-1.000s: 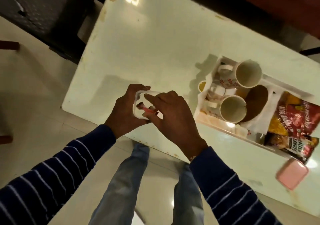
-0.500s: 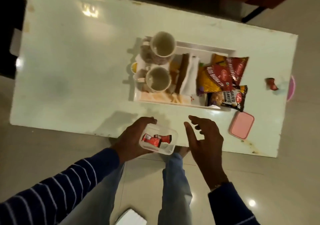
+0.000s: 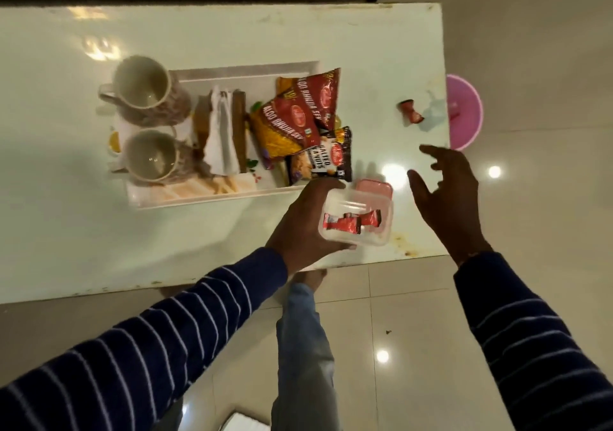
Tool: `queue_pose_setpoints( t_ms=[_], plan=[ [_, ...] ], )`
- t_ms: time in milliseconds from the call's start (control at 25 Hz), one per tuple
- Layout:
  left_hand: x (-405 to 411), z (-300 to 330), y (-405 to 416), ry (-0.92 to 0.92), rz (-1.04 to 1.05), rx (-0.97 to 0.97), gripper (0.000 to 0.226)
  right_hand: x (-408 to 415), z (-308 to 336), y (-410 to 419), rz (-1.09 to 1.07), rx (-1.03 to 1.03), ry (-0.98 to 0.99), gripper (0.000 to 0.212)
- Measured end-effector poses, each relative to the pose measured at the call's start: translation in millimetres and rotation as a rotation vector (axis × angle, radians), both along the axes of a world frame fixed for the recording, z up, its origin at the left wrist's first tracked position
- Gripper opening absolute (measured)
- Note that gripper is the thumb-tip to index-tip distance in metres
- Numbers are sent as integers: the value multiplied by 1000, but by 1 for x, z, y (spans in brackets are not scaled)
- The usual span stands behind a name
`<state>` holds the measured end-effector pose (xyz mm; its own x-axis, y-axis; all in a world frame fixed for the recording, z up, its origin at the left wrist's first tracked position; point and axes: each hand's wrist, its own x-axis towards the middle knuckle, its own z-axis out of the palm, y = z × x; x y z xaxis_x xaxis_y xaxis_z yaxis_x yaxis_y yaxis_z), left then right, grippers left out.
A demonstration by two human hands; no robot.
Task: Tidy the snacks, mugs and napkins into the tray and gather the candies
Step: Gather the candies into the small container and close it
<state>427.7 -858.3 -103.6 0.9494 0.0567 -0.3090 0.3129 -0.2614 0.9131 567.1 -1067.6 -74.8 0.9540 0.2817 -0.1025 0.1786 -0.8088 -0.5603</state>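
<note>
Left hand (image 3: 306,223): wrapped around clear plastic container (image 3: 356,219), thumb on its far rim, fingers under its near edge; held above the table's (image 3: 66,231) near right part.
Container contents: red-wrapped candies (image 3: 351,221), exact count unclear.
Right hand (image 3: 446,195): empty, fingers spread wide, palm turned toward left hand, raised over the table's right edge.
Loose candy (image 3: 410,113): on the table beyond right hand's fingertips, apart from them, near the right edge.
Pink lid (image 3: 373,189): flat on the table, just beyond the container, partly hidden by it.
Tray (image 3: 245,73): beyond and left of left hand; near right corner close to its thumb.
Tray contents, farthest from the hands to nearest: two mugs (image 3: 142,87) upright, white napkins (image 3: 220,135), red snack packets (image 3: 298,118), dark peanut packet (image 3: 320,161) nearest left hand.
Pink round object (image 3: 464,112): off the table's right edge, beyond right hand.
</note>
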Motion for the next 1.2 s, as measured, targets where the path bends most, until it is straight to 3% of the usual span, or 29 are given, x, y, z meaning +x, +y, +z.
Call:
queue_pose_setpoints(
  t_ms=[400, 560, 760, 960, 1080, 1200],
  plan=[
    [70, -15, -51, -73, 116, 47, 89, 113, -57, 10, 284, -234, 134, 61],
    [72, -26, -59, -32, 140, 29, 88, 118, -77, 10, 359, -367, 38, 54],
    [74, -30, -68, -5, 154, 23, 86, 117, -85, -2, 187, -161, 52, 35],
    [76, -24, -64, -7, 151, 29, 87, 89, -28, -14, -74, 167, -28, 29],
    [75, -23, -62, 1, 148, 44, 86, 35, 7, -11, 40, 220, -72, 27],
    [70, -23, -58, -1, 144, 26, 88, -14, 18, 1, 248, 100, 17, 23]
  ],
)
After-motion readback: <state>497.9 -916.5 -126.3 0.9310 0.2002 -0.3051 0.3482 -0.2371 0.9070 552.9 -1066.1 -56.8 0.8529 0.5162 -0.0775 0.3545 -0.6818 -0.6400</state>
